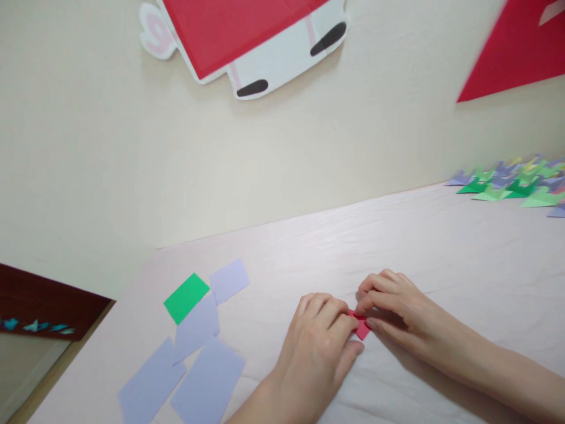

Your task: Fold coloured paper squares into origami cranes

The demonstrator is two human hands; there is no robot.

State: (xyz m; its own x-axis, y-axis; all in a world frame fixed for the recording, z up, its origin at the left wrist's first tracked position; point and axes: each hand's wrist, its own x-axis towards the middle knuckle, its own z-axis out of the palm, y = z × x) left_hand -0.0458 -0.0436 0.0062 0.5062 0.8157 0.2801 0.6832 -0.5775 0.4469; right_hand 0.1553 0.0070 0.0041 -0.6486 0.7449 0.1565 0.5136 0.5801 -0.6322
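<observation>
A small folded piece of red paper (362, 331) lies on the pale cloth of the table, partly covered by my fingers. My left hand (320, 341) comes in from the lower left, its curled fingertips pressing the paper's left side. From the right, my right hand (399, 309) has thumb and fingers closed together at the paper's right edge. How far the folds go under the fingers is hidden.
To the left lie several lilac paper sheets (214, 383) and a green sheet (186, 298). Several folded paper figures (521, 185) stand at the far right along the wall. A red and white cutout (265, 35) hangs on the wall above the pale table (309, 247).
</observation>
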